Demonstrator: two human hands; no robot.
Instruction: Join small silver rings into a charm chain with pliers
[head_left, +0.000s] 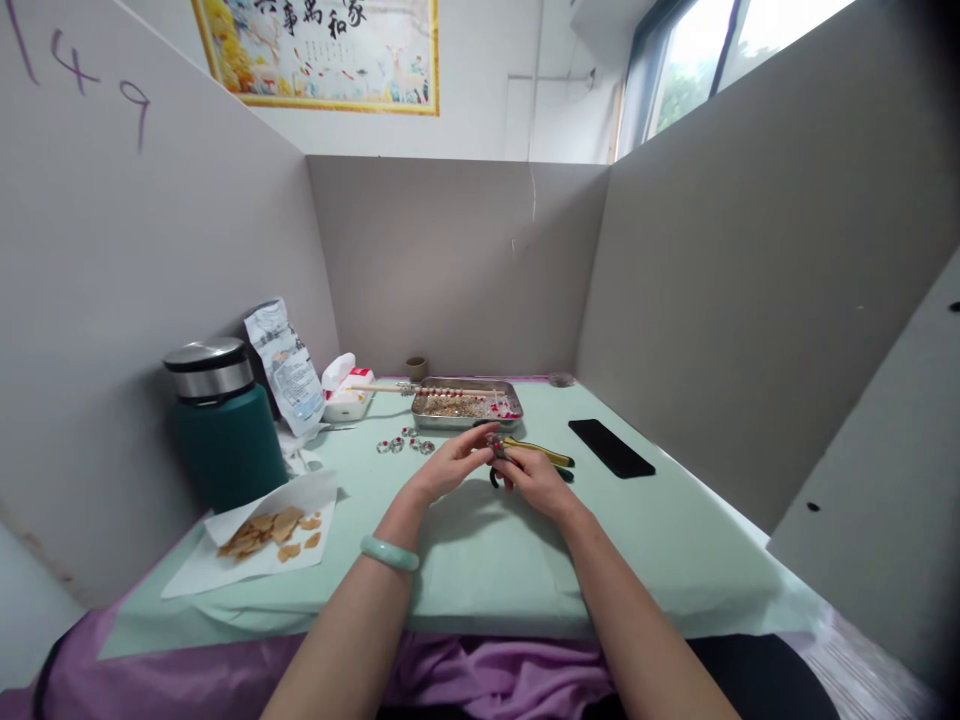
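Note:
Both my hands meet over the middle of the green cloth. My left hand (455,462) has its fingers closed on a small silvery piece with red beads (495,446). My right hand (534,478) pinches the same piece from the right; its fingertips are partly hidden. Yellow-handled pliers (541,451) lie just beyond my right hand, with a dark green handle (564,474) beside them. Several small rings with red beads (406,442) rest left of my hands. Behind them stands a metal tray (466,424) of gold and red beads, with a beaded stick (450,392) across it.
A black phone (611,448) lies at the right. On the left are a green flask (229,440), a foil bag (286,365), a tissue pack (349,398) and brown chips (262,532) on paper. A small cup (416,369) stands behind; grey partitions (457,265) surround the table.

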